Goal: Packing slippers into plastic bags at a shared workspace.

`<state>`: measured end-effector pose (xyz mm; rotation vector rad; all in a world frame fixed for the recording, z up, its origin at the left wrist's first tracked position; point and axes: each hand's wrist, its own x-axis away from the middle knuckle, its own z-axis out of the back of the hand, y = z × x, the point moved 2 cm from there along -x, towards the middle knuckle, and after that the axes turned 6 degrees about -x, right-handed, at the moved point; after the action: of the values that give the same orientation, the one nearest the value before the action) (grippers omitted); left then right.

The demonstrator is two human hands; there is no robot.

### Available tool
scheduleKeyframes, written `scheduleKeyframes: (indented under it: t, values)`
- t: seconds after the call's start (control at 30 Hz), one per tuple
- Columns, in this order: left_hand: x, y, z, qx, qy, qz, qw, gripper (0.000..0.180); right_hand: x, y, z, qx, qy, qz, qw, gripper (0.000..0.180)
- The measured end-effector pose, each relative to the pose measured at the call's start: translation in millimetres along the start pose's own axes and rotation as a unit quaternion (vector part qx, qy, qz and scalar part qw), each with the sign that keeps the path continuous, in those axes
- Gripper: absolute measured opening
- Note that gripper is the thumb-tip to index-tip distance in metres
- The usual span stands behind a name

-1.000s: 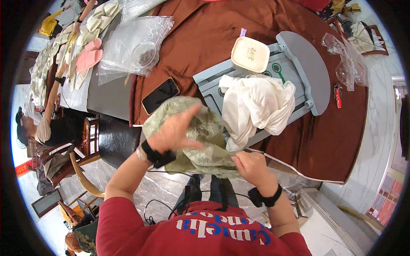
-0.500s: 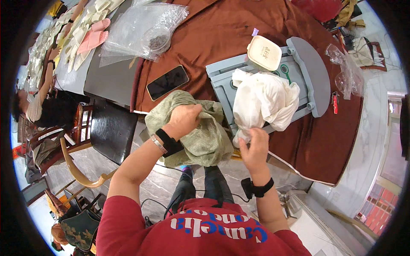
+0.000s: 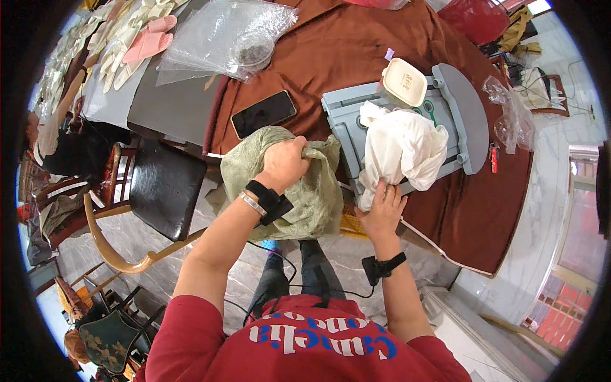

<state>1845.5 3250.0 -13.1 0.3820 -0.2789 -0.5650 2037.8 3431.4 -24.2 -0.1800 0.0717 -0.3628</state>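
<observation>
While held at the worktop point(image 3: 455, 219)'s edge, green sack point(image 3: 318, 197): was gripped by the left hand point(image 3: 284, 164).
White cloth point(image 3: 407, 146): was left outside, on grey panel point(image 3: 468, 114).
Right hand point(image 3: 384, 213): laid on cloth; closure couldn't be told.

And there's the smartphone point(image 3: 264, 114), lying dark-screened on the brown tablecloth point(image 3: 363, 44)! Beyond it, clear plastic bags point(image 3: 197, 48) overlap a round tub point(image 3: 252, 53) with dark contents. Over on the left, pink slippers point(image 3: 150, 42) sit beside off-white ones, with a black-seated chair point(image 3: 167, 188) nearer. Far right, crumpled clear plastic wrapping point(image 3: 514, 118), a small red object point(image 3: 494, 158) just below it!
</observation>
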Motion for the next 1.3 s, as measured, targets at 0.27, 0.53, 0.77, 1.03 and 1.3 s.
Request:
scheduleKeyframes:
  t: [0.27,0.53,0.77,1.03,1.3]
  values:
    - [1.5,-3.8,-10.5,0.065,0.023,0.026,0.997,0.021,-3.6,9.0,-12.7,-0.008,0.002,0.110,0.994,0.073]
    - [2.7,-6.8,-27.8,0.163,0.086,0.029,0.982,0.018,-5.0,5.5,-9.4,-0.056,0.050,0.128,0.989,0.056]
    - [1.6,-8.4,-50.2,0.258,0.094,0.020,0.961,0.025,-8.3,4.0,7.3,-0.088,0.050,0.160,0.982,0.052]
    - [10.4,8.6,-97.3,0.162,-0.044,-0.127,0.978,0.053,-16.7,2.5,33.5,-0.129,0.050,0.175,0.975,0.051]
    - [-41.0,31.7,-158.7,-0.018,-0.066,-0.357,0.932,0.051,-18.1,1.1,52.6,-0.145,0.005,0.172,0.974,0.049]
